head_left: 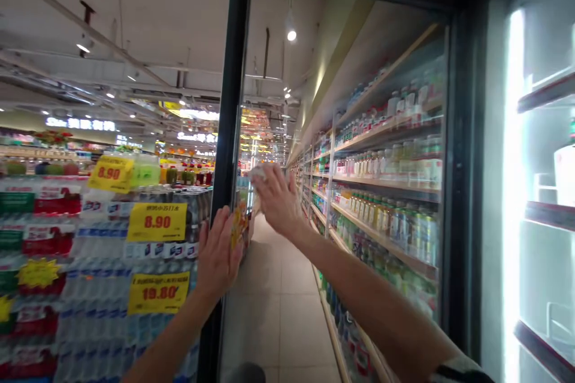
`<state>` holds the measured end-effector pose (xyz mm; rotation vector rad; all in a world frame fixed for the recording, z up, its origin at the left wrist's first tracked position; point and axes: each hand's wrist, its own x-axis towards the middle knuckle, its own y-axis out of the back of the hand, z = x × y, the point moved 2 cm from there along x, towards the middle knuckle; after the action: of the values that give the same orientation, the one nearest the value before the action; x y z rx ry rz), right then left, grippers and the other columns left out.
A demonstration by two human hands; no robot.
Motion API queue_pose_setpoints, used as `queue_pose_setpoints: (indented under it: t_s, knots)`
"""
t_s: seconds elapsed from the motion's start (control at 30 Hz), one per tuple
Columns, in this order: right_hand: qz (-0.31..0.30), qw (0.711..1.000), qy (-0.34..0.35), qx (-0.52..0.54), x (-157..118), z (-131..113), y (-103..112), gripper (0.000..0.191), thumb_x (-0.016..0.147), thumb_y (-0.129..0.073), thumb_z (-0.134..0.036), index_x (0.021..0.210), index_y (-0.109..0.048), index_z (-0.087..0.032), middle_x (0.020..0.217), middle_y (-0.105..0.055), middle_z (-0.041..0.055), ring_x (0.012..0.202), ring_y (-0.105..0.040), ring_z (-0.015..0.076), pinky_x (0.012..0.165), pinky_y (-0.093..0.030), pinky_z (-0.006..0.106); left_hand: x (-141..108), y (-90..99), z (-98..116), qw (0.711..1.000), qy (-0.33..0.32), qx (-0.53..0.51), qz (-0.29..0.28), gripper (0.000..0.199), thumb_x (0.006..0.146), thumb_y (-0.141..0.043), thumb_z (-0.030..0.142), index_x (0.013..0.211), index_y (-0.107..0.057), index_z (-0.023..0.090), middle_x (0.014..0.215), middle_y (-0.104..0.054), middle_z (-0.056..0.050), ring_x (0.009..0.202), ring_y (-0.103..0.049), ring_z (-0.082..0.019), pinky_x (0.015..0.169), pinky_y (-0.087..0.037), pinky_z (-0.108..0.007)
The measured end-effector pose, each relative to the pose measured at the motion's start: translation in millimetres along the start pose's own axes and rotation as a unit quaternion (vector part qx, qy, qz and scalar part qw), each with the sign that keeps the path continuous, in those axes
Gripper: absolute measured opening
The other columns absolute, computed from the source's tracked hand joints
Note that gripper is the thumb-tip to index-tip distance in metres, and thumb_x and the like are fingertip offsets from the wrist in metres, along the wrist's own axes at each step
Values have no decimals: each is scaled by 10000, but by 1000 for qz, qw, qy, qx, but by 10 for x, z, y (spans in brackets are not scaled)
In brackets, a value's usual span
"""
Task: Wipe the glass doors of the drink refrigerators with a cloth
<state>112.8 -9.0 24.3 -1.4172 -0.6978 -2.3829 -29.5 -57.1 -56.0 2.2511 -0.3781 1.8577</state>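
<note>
While the left hand (pixel 219 254) rests on the rigid black door frame (pixel 230 72), fingers extended, grip apart, the right (pixel 277 203) appears clamped on a soft-looking white wad (pixel 257 173) at the flat, glossy glass (pixel 341 149); blur hides its weave. Judgement: keep the frame braced, the wad flat, pressure even.

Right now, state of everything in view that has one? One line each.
Glass door: open.
Left hand: open, fingers extended, at the door's edge.
Right hand: raised before the glass; blurred, grip unclear.
Whitish wad: at the right hand's fingers, too blurred to identify.
Cooler light strip: lit.
Ceiling spotlight: lit.
Bottle shelves: stocked.
Bottle packs: stacked.
</note>
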Motion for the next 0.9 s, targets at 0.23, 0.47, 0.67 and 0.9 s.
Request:
queue_pose_setpoints:
  t_s: [0.23, 0.47, 0.67, 0.9]
  knots:
    - [-29, 989, 142, -19, 87, 123, 63, 431, 915, -403, -275, 1344, -434, -257, 1456, -405, 56, 1389, -260, 243, 1129, -176, 532, 416, 38, -52, 1000, 5, -7, -1, 549, 932, -323, 268, 1458, -180, 206, 1471, -360, -115, 1377, -299, -182, 1144, -176, -392]
    - [24, 998, -12, -65, 535, 672, 457, 459, 911, -409, -252, 1370, -408, -253, 1505, -321, 59, 1403, -223, 263, 1120, -163, 547, 1004, -88, 10, 1000, 0, -19, 14, 520, 942, -303, 335, 1430, -255, 161, 1451, -385, -139, 1378, -298, -196, 1124, -243, -410]
    - [34, 994, 70, -82, 400, 647, 421, 435, 911, -409, -304, 1344, -445, -284, 1472, -386, 40, 1388, -264, 241, 1119, -185, 520, 1392, -267, 94, 1000, -3, -9, 22, 535, 938, -321, 377, 1424, -269, 160, 1461, -366, -145, 1382, -288, -212, 1111, -283, -430]
    - [134, 954, -241, -115, 703, 1366, 897, 486, 920, -317, -289, 1394, -395, -218, 1503, -316, 88, 1390, -252, 278, 1083, -254, 546, 1683, -411, 333, 997, 45, 64, -13, 520, 922, -344, 378, 1385, -368, 142, 1497, -285, -151, 1399, -230, -275, 1122, -239, -490]
